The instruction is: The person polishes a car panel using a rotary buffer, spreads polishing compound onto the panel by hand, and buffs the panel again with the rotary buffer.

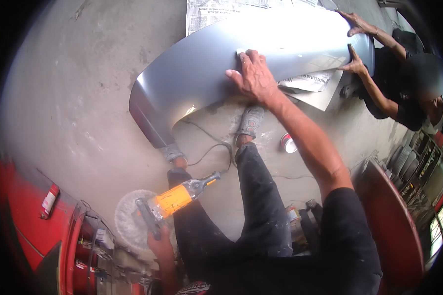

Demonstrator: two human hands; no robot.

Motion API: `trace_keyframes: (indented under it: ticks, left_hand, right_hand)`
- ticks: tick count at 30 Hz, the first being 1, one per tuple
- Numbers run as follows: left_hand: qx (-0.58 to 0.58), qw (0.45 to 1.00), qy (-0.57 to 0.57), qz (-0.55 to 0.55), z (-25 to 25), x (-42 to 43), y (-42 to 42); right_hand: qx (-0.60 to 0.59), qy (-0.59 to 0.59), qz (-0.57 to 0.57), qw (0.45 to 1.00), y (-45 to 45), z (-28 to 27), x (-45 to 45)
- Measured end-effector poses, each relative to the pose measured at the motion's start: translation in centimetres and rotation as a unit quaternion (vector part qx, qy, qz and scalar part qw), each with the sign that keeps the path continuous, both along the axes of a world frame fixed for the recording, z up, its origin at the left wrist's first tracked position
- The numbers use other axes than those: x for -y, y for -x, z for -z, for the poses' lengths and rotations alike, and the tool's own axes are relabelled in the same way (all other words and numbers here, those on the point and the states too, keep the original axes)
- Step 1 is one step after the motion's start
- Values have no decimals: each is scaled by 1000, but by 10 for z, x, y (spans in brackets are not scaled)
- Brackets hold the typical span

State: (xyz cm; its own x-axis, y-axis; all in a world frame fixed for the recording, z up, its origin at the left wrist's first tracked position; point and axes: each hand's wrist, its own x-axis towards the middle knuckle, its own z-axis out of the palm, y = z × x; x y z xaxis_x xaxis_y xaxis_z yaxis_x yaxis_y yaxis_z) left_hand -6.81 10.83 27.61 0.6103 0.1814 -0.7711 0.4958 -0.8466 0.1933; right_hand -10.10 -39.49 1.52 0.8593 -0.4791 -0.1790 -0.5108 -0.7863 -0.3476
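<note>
A glossy silver-grey car body panel (202, 64) lies in front of me across sheets of newspaper. My right hand (254, 77) rests on its upper face, fingers stretched forward and thumb apart. A small white patch (239, 51) shows at the fingertips; I cannot tell whether it is cloth or paste. Low on the left, my left hand (160, 244) is wrapped round the handle of a yellow-and-grey polishing machine (174, 199). The machine's round whitish pad (134, 216) faces left, beside my leg. Part of the left hand is hidden.
Another person's hands (355, 64) touch the panel's right end. Newspaper (307, 82) shows below its edge. A cable (212, 146) runs over the concrete floor near my feet, and a small tin (289, 143) stands right of them. Red panels (386, 211) and cluttered shelves flank me.
</note>
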Motion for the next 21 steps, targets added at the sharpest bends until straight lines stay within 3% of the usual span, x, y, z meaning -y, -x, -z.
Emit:
trace_keyframes:
  ticks: [1,4,7,9,10,12,16,18,21]
  left_hand:
    - [-6,1000,-7,-12,-2,2,-1]
    - [-9,998,-16,-57,-10,12,3]
    - [27,999,24,24,-11,9,-4]
    - [12,1000,12,14,-17,35,-5]
    - [6,1000,13,14,-20,45,-6]
    - [4,999,17,49,-22,55,-12]
    - [6,993,20,118,-7,63,-10]
    - [-12,994,11,111,-3,57,-4]
    - [-21,992,6,127,4,51,1]
  right_hand:
    - [51,16,15,998,-11,-2,-5]
    - [42,62,14,997,-49,0,37]
    - [71,102,5,992,-95,27,33]
    - [112,3,-157,981,-95,27,-1]
    - [-9,-39,-295,955,-96,0,-14]
    - [54,-177,-124,975,-59,-29,-44]
    - [52,-269,199,941,88,-28,-82]
    - [-60,-222,293,928,169,-9,-81]
    - [12,-118,318,941,217,-11,-51]
